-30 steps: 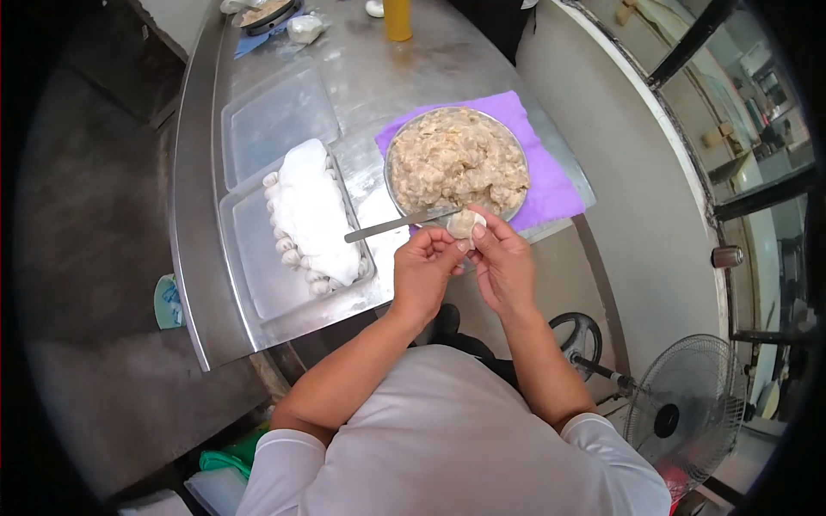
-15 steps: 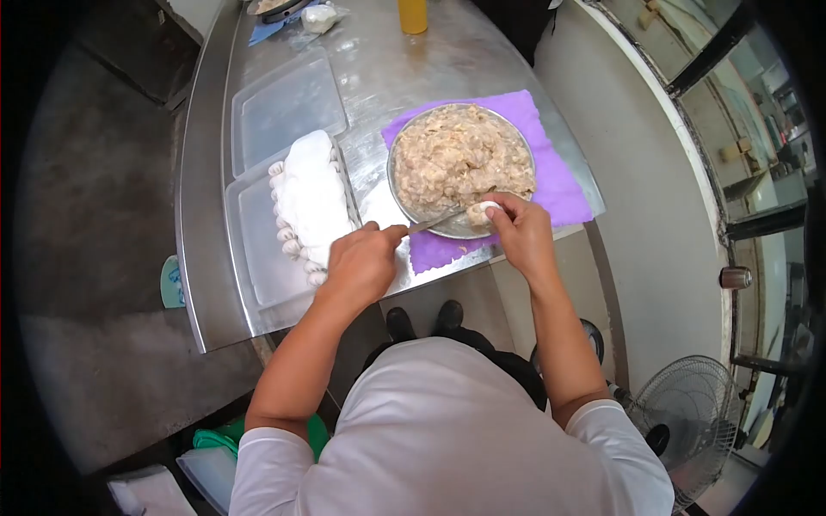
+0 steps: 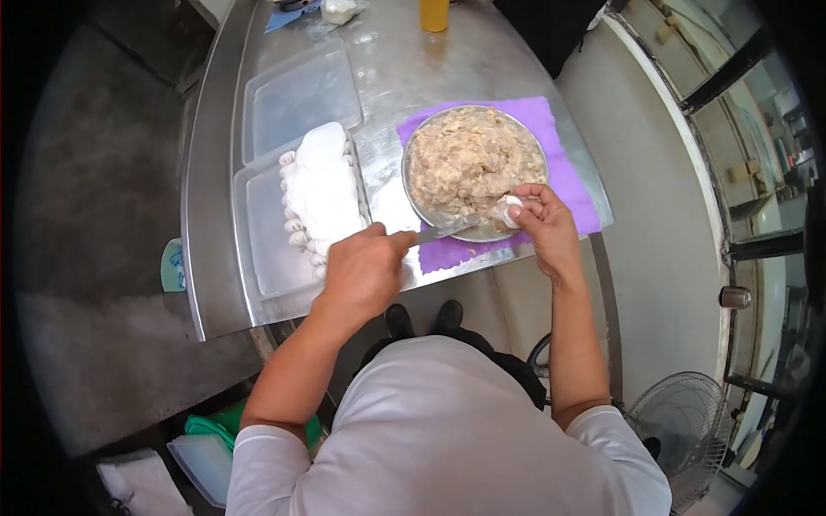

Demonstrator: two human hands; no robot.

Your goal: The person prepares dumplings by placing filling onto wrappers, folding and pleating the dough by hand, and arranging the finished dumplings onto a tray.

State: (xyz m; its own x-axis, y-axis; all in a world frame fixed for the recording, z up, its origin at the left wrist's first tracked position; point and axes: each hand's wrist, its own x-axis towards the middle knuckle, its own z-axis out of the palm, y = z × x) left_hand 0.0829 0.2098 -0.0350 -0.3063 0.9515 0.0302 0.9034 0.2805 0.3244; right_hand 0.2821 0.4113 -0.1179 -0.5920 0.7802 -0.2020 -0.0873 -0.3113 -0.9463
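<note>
Head view: left hand [image 3: 361, 268], mid-frame, had its fingers wrapped around the handle of a flat metal spatula [image 3: 446, 229]. Right hand [image 3: 551, 228], right of center, pinched a small white wrapper [image 3: 510, 211] between thumb and fingers. Wrapper was over the lower right edge of the round metal bowl [image 3: 486, 234]; spatula tip near it, contact unclear. Bowl held chunky pale filling [image 3: 473, 159], sat on purple cloth [image 3: 564, 176]. Left of center on table [image 3: 387, 52]: clear plastic tray [image 3: 258, 236], dumplings [image 3: 297, 225] partly under white cloth [image 3: 325, 181].
</note>
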